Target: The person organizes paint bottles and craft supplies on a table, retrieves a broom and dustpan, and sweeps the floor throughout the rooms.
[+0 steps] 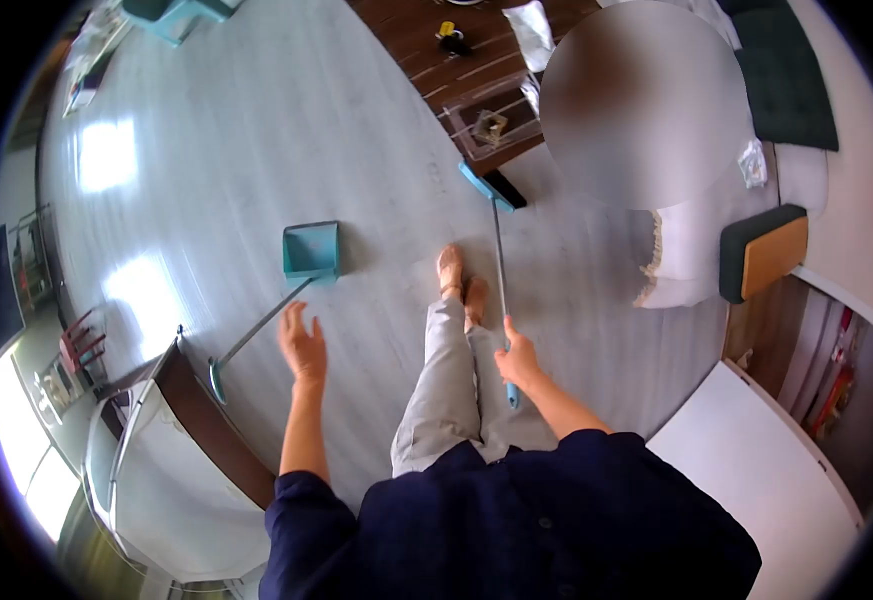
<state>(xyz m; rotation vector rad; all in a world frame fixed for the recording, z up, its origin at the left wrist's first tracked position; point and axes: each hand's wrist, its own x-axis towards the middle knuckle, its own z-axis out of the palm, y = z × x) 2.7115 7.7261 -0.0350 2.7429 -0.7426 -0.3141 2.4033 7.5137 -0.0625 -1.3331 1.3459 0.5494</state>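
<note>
My right hand (518, 360) is wrapped around the long handle of a broom (500, 250). The broom's blue head rests on the floor beside a dark leg of the wooden table. My left hand (303, 343) is held out with its fingers apart and nothing in it. Just beyond that hand, a teal dustpan (312, 252) sits on the floor, its long grey handle slanting down to the left and ending in a blue grip. No debris can be made out in the pan.
At the top, a dark wooden table (396, 40) carries a clear container (489, 125). A blurred round patch covers the area to its right. A green-and-tan stool (764, 255) stands at right. A dark-edged white piece of furniture (191, 470) is at lower left, a white panel (746, 480) at lower right.
</note>
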